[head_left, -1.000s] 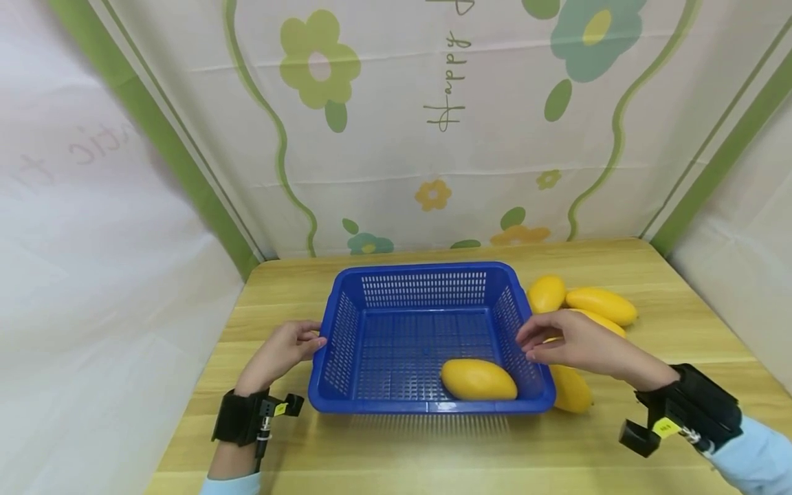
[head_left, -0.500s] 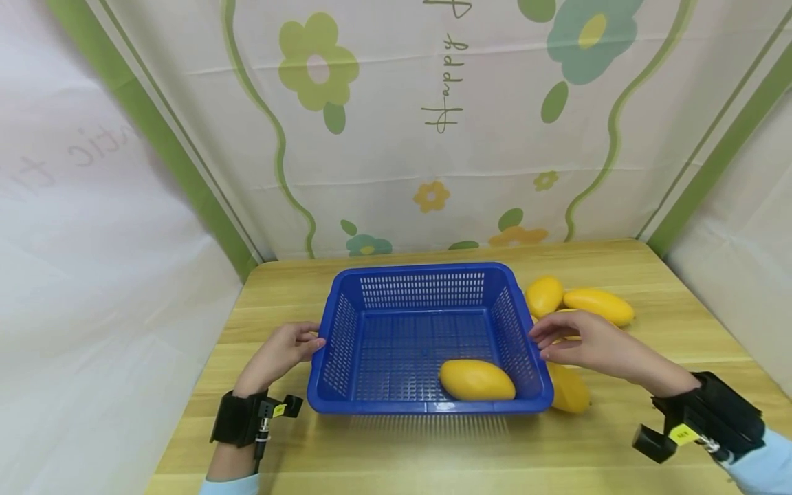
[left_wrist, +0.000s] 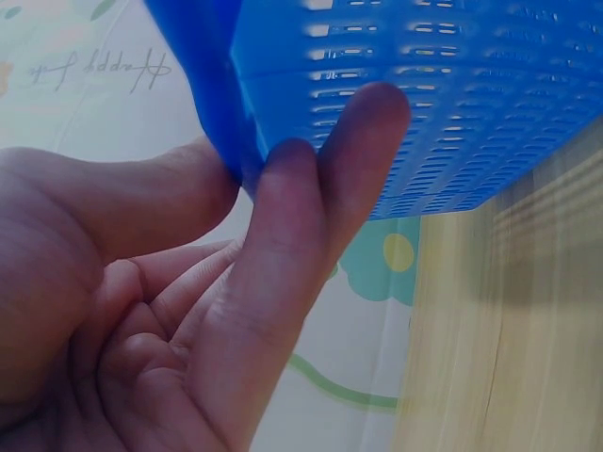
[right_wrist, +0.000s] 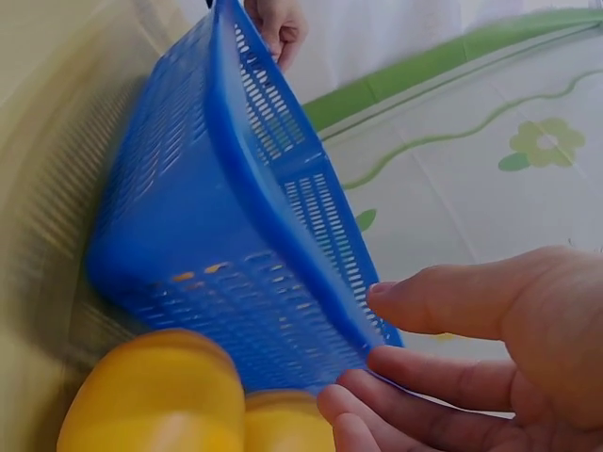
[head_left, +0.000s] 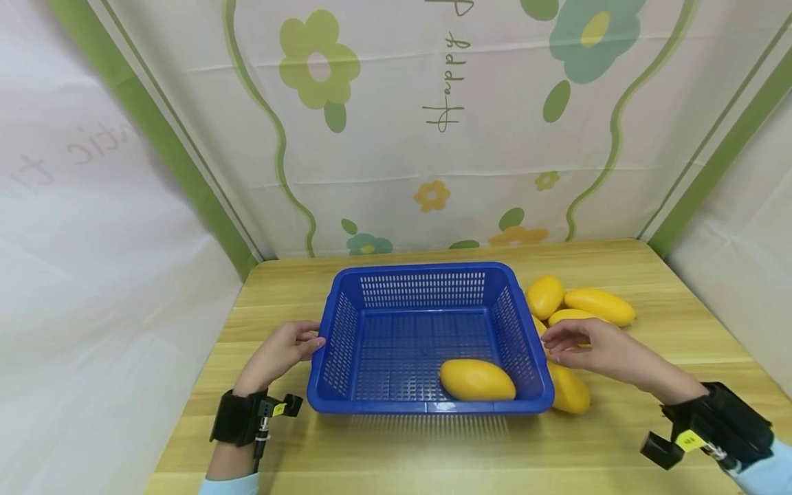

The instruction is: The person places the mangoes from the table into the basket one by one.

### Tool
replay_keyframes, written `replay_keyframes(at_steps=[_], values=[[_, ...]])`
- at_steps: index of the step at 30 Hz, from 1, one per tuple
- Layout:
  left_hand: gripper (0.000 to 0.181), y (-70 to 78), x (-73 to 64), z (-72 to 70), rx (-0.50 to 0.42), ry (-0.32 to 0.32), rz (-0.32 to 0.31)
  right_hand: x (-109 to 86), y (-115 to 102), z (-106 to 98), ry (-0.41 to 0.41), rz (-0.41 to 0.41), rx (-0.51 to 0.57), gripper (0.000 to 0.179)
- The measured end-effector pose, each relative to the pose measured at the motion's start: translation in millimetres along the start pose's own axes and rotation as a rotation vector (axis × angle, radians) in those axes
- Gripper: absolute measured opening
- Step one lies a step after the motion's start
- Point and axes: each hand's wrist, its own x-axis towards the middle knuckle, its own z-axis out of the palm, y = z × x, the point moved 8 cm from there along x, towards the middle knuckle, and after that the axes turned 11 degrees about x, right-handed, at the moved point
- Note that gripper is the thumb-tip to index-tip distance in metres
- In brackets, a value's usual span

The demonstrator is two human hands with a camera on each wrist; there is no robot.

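A blue plastic basket [head_left: 427, 407] with slotted walls stands mid-table, one yellow mango [head_left: 478, 380] lying in its near right corner. My left hand [head_left: 281, 354] pinches the left rim; the left wrist view has the thumb at the rim and two fingers against the slotted outer wall [left_wrist: 443, 104]. Just right of the opposite rim is my right hand [head_left: 588, 347], fingers loosely bent and holding nothing. In the right wrist view, its thumb and fingertips [right_wrist: 382, 358] overlap the basket's edge. Beneath this hand sits a mango [head_left: 570, 389] against the basket's right side, partly hidden.
More mangoes, such as a long one [head_left: 600, 306] and a rounder one [head_left: 545, 297], lie grouped right of the basket on the wooden table [head_left: 408, 457]. A flower-printed cloth [head_left: 383, 151] hangs behind, with white cloth walls on both sides.
My right hand has moved right, from over the basket's right wall to just outside its rim, above the mangoes. The left hand and the basket stay nearly in place.
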Motion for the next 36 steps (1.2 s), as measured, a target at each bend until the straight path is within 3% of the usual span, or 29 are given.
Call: replay_keyframes(at_steps=[8, 14, 20, 26, 36], values=[[0.041, 2.1, 0.2, -1.1, 0.007, 0.001, 0.007, 3.5, 15, 2, -0.029, 0.012, 0.03, 0.034], [0.039, 1.9, -0.1, -1.0, 0.008, 0.002, 0.007, 5.9, 27, 6, -0.048, 0.012, -0.009, 0.033], [0.038, 0.3, -0.8, -0.4, 0.012, 0.005, -0.001, 8.8, 36, 12, -0.033, 0.041, -0.097, 0.036], [0.04, 0.3, -1.2, -0.3, 0.01, 0.006, 0.004, 11.3, 33, 14, 0.002, 0.019, -0.209, 0.035], [0.042, -0.2, 0.0, -1.8, -0.006, 0.008, 0.007, 13.4, 27, 18, 0.02, -0.008, -0.299, 0.033]])
